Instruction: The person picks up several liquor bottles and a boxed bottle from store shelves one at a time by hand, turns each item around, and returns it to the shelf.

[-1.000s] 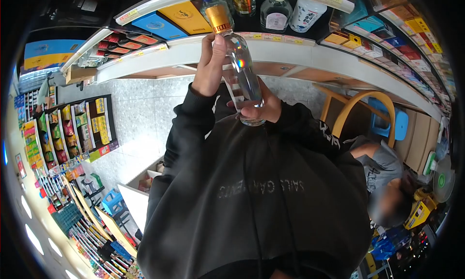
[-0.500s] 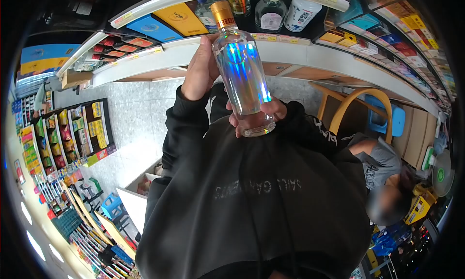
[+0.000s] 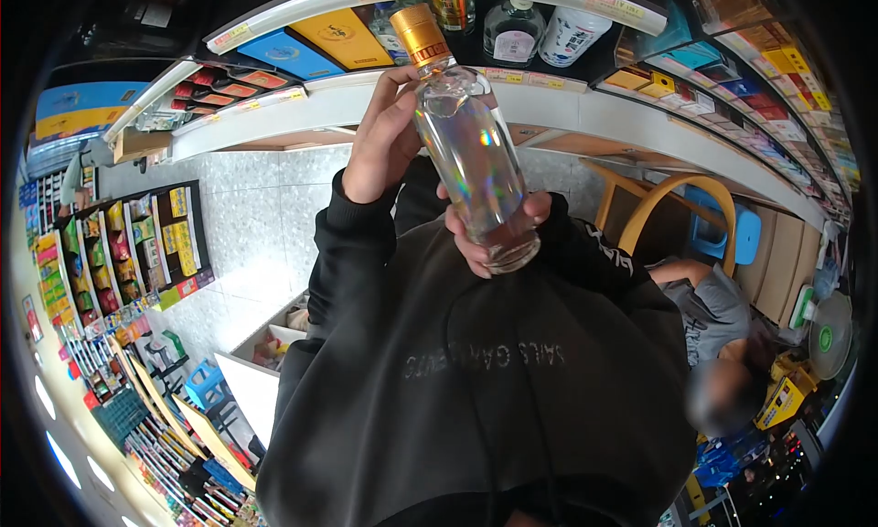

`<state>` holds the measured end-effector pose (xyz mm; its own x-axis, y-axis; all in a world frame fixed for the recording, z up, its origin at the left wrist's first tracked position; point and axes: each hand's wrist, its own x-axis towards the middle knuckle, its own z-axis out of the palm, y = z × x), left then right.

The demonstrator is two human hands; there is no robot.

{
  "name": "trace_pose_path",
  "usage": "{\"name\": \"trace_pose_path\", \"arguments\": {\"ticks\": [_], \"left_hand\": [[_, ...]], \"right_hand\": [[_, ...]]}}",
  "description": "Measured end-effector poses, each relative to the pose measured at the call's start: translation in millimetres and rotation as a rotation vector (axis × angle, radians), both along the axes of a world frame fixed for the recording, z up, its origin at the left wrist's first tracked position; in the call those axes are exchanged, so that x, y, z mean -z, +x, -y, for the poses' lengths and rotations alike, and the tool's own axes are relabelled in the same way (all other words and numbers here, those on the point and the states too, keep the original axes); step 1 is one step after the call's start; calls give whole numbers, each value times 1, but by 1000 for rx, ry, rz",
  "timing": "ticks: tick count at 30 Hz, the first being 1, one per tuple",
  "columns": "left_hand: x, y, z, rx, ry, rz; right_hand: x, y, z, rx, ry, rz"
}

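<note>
Across the arc from eleven to one o'clock, goods lined a shelf: a blue box (image 3: 288,54), a yellow box (image 3: 338,40) beside it, a round-shouldered bottle (image 3: 513,35) with a pale label, and a white bottle (image 3: 573,37) with blue markings. A clear glass bottle (image 3: 476,156) leaned at the middle of the view, its gold cap (image 3: 421,33) toward eleven and its base toward five; the cap overlapped part of that row, though how near it came could not be told. The left hand (image 3: 377,134) was curled about the bottle's shoulder, fingertips partly hidden, while the right hand (image 3: 468,241) was closed round the base. At two o'clock small packs (image 3: 777,88) stood in ranks. A wooden chair (image 3: 681,181) with a curved back stood just short of three, a blue stool (image 3: 747,234) near it, and at half past three was a person in a grey shirt (image 3: 709,312). Pale grey tiles made up the shop's floor (image 3: 247,207); a snack rack (image 3: 202,230) rose at nine and a white panel (image 3: 247,394) at eight. At twelve, a white ledge (image 3: 585,109) bounded the forward side, wood panels beneath it. The widest visible stretch of tiles lay between nine and ten, from the left sleeve to the rack; toward three, the chair narrowed the way.
</note>
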<state>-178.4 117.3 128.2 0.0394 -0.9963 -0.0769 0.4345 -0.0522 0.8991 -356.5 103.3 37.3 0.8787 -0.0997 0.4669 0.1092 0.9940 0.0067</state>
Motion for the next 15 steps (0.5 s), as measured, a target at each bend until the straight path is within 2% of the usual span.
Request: {"name": "trace_pose_path", "arguments": {"ticks": [2, 4, 6, 8, 11, 13, 14, 15], "left_hand": [[0, -2, 2, -2, -15, -13], [3, -5, 5, 42, -101, -6], [-1, -8, 7, 44, -106, 12], [-1, -11, 9, 45, -145, 77], [-5, -14, 6, 25, -76, 41], [-5, -14, 6, 21, -37, 21], [-4, -15, 5, -34, -41, 128], [-4, -17, 5, -88, -45, 234]], "right_hand": [[0, 3, 2, -117, 155, 244], [1, 1, 8, -159, 148, 259], [-1, 2, 13, -237, 172, 390], [-1, 1, 12, -253, 185, 384], [-4, 0, 11, -146, 162, 362], [-10, -8, 15, 44, -43, -39], [-19, -9, 14, 48, -42, -40], [-33, -10, 11, 290, -372, -409]]}}
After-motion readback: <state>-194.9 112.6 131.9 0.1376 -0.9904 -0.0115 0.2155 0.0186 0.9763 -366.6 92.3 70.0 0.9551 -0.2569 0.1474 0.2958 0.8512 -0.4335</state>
